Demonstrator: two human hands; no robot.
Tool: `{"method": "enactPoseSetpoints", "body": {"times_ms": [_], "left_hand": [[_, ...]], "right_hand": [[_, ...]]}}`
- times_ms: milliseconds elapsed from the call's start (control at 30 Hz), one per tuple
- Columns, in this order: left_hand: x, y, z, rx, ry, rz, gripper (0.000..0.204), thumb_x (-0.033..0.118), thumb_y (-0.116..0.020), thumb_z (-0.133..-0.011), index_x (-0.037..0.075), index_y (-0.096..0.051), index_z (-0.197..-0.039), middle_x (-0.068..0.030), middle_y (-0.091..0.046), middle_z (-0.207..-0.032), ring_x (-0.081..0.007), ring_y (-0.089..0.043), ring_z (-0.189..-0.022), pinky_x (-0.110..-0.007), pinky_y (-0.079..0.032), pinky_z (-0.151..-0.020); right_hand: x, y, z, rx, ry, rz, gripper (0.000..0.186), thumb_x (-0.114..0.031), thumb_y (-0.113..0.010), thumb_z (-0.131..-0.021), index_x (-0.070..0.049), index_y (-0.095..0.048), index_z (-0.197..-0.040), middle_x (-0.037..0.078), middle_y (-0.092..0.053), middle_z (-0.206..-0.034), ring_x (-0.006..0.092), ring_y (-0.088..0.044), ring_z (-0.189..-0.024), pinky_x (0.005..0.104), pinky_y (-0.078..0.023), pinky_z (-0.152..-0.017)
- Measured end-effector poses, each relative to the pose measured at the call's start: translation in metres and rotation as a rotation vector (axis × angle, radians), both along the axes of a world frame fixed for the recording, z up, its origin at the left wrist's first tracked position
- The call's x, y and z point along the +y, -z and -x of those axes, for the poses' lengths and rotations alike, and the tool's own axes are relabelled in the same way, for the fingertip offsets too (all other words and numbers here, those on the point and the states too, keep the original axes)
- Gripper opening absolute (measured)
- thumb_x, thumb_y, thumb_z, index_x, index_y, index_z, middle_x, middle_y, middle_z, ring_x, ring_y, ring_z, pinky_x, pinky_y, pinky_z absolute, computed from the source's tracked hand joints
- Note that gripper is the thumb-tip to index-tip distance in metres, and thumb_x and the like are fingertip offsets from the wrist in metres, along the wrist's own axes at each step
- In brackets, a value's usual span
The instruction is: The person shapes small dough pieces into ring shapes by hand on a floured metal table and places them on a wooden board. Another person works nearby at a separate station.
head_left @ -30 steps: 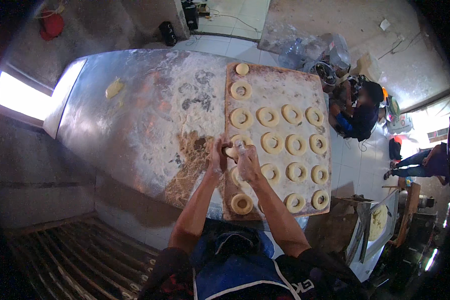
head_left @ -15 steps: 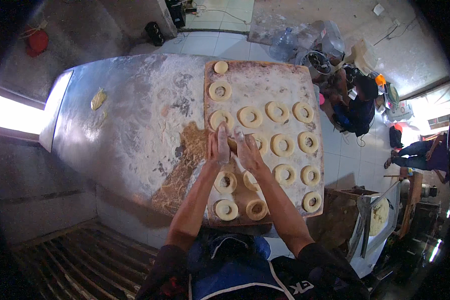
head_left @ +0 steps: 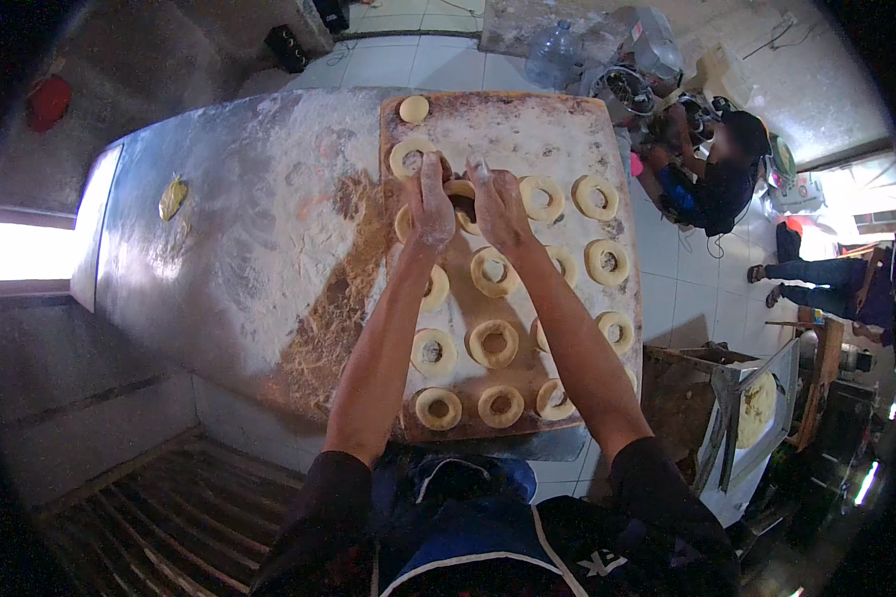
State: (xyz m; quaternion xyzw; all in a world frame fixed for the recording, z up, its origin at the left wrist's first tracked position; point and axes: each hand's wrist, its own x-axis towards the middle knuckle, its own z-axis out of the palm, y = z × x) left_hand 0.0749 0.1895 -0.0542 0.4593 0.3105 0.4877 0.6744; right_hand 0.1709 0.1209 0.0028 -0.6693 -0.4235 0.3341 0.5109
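Note:
My left hand (head_left: 432,207) and my right hand (head_left: 500,209) face each other over the upper left part of a floured wooden board (head_left: 508,149). Both are dusted with flour, thumbs pointing away from me. Between them is a pale dough ring (head_left: 458,187), gripped from its two sides; the curled fingers are mostly hidden, and I cannot tell whether it touches the board. Just beyond my left thumb lies another dough ring (head_left: 411,157). Several more, such as one ring (head_left: 494,343) near me, lie in rows. A round dough ball (head_left: 414,108) sits at the far left corner.
Left of the board stretches a floury metal table (head_left: 219,259) with a small dough scrap (head_left: 173,197). Brown crumbs (head_left: 319,318) lie along the board's edge. A seated person (head_left: 722,174) is at the right; a tub of dough (head_left: 757,410) stands at the lower right.
Both hands have moved away from me, toward the far side of the board, staying close together. The whole view has shifted, and more rings near me now show.

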Motion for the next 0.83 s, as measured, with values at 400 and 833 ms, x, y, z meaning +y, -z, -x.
{"method": "enactPoseSetpoints", "body": {"times_ms": [400, 833], "left_hand": [[0.092, 0.001, -0.052, 1.234, -0.11, -0.673, 0.034, 0.029, -0.058, -0.081, 0.003, -0.059, -0.103, -0.0218, -0.065, -0.092, -0.0373, -0.061, -0.095, -0.05, -0.037, -0.09], [0.093, 0.027, -0.031, 1.481, -0.11, -0.835, 0.045, 0.037, -0.064, -0.083, 0.015, -0.059, -0.121, -0.0164, -0.058, -0.123, -0.029, -0.052, -0.119, -0.059, -0.02, -0.109]], "right_hand": [[0.043, 0.028, -0.067, -0.787, 0.181, 0.13, 0.065, -0.023, -0.075, -0.073, 0.006, -0.045, -0.123, 0.023, -0.064, -0.1, 0.0334, -0.063, -0.096, 0.0423, -0.049, -0.085], [0.122, 0.066, -0.085, -0.598, -0.109, 0.223, 0.075, -0.043, -0.059, -0.087, 0.013, -0.039, -0.133, 0.032, -0.041, -0.137, 0.0401, -0.041, -0.129, 0.0425, -0.035, -0.108]]}}
